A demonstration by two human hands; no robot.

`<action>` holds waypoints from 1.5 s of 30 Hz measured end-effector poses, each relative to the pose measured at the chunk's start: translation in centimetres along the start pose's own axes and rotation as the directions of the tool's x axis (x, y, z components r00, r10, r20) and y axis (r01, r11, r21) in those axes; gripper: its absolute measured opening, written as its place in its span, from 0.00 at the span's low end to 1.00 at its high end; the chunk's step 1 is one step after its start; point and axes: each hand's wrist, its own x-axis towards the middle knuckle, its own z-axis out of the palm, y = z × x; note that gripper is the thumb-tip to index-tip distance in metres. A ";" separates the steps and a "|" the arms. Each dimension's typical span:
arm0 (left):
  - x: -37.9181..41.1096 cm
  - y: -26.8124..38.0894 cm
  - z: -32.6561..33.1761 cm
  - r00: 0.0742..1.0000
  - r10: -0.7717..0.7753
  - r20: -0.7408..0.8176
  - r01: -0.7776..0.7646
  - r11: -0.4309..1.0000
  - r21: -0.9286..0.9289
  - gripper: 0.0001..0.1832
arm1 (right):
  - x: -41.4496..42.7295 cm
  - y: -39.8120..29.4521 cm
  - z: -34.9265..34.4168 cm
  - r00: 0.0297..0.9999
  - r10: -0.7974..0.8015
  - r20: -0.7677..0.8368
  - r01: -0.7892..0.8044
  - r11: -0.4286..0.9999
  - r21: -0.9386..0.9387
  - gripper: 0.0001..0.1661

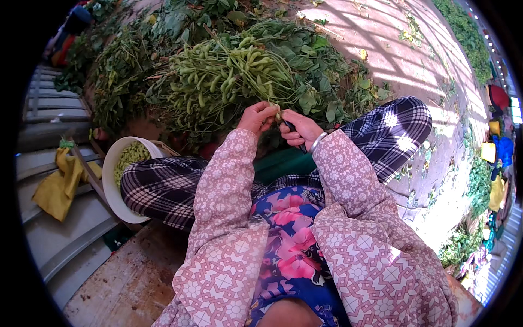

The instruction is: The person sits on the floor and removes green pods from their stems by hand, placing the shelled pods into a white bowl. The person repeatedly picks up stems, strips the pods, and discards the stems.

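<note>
My left hand (258,118) pinches a small pale green piece, perhaps a bean pod (278,112), between thumb and fingers. Close beside it, my right hand (301,129) is closed around a black handle (289,125); the tool's working end is not clearly visible. The fingertips of both hands nearly meet at the pod. Just beyond them lies a heap of green soybean plants with pods (229,77). To the left, against my knee, a tilted white bucket (109,180) holds many shelled green beans (132,157).
Leafy stalks (122,69) spread over the ground at the far left. A yellow cloth (61,184) hangs by corrugated metal sheeting (65,241) beside a rusty board (126,261). Dark green material (284,163) lies between my legs. Scattered leaves lie on the sunlit floor (392,53).
</note>
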 end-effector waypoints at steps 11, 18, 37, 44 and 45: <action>0.5 -1.1 0.2 0.999 0.017 -0.031 -0.024 0.966 -0.258 0.13 | 0.1 0.4 2.1 0.889 -0.443 -0.115 0.266 0.704 -0.658 0.10; 0.8 -1.2 0.3 0.991 -0.058 -0.124 0.016 0.948 -0.319 0.10 | 1.6 1.3 1.9 0.631 -0.727 0.271 0.231 -0.158 -0.960 0.11; 4.2 -5.8 -3.2 1.000 -0.027 -0.004 0.021 0.869 -0.495 0.06 | 3.5 2.2 3.3 0.620 -0.732 0.284 0.178 -0.222 -0.959 0.12; 2.9 -4.4 -3.3 0.988 -0.037 0.149 0.121 0.783 -0.610 0.12 | 4.2 -1.0 1.8 0.684 -0.729 0.033 0.313 0.253 -0.915 0.16; 2.9 -4.8 -3.5 0.988 -0.032 0.151 0.119 0.785 -0.608 0.12 | 4.2 -2.2 2.4 0.629 -0.778 0.016 0.296 0.221 -0.929 0.15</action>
